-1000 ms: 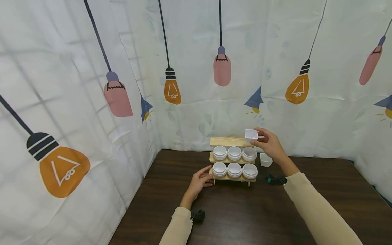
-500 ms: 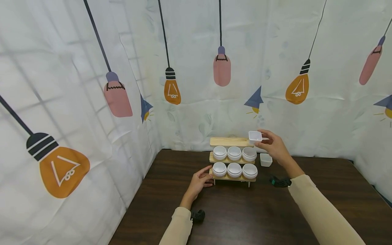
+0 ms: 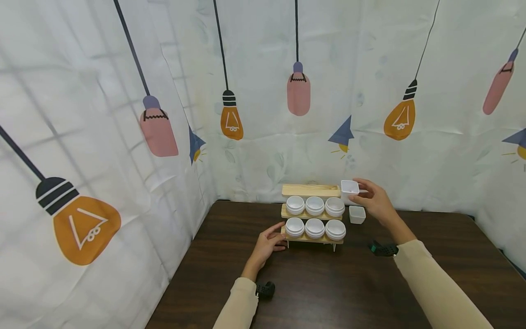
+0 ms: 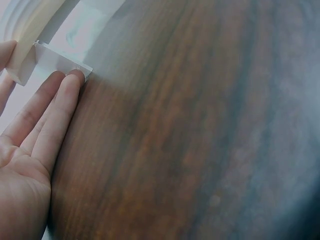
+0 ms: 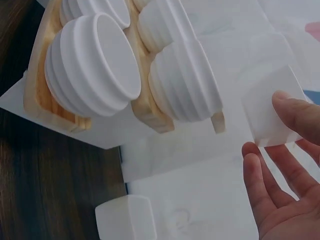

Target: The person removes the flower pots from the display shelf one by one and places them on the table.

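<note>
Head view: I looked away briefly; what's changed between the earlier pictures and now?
The right hand, gripping a square white cup, moved right and slightly down, from the right end of the top wooden tier to just past it. Nothing was released. The left hand, round white bowls and second square white cup stayed put.

White cup, white bowls, tan rack, brown, apparently streaked table
</note>
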### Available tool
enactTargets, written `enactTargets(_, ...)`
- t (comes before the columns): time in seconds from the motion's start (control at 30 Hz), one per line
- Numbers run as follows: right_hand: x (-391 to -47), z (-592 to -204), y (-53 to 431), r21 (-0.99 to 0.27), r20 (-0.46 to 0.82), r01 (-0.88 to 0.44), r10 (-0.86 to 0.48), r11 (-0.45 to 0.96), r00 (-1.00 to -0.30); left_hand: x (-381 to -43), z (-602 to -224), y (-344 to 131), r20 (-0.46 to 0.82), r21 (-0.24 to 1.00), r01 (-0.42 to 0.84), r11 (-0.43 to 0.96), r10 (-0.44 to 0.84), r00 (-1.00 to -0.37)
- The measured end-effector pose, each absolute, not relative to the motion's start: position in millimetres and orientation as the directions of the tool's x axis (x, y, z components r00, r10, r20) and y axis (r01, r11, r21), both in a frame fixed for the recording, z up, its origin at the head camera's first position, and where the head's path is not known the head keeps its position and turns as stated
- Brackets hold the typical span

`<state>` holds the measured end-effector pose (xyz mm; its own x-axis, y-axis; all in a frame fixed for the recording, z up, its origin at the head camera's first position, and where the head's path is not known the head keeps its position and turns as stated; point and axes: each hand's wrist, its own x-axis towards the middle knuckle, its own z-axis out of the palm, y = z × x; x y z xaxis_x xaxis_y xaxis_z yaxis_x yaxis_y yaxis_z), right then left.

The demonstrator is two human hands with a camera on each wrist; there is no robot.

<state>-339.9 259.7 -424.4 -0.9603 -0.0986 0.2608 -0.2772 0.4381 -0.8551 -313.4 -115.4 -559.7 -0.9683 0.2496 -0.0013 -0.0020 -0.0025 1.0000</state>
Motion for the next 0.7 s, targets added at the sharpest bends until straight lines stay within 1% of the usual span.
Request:
enactTargets(0.37,-335.5,-430.0,274.5,-0.851,0.24,-0.241,-0.063,0.467,-0.969,-311.2,-556.3,-114.9,-0.002,1.0,-0.004,-0.007,0.246,-0.969)
enactTargets(0.7,-333.6,-438.8,283.6,-0.859,0.228,-0.227,-0.053,0.459,-0.972,-312.5,-557.2,-114.8,-0.009,1.0,-0.013,-0.014,0.247,-0.969)
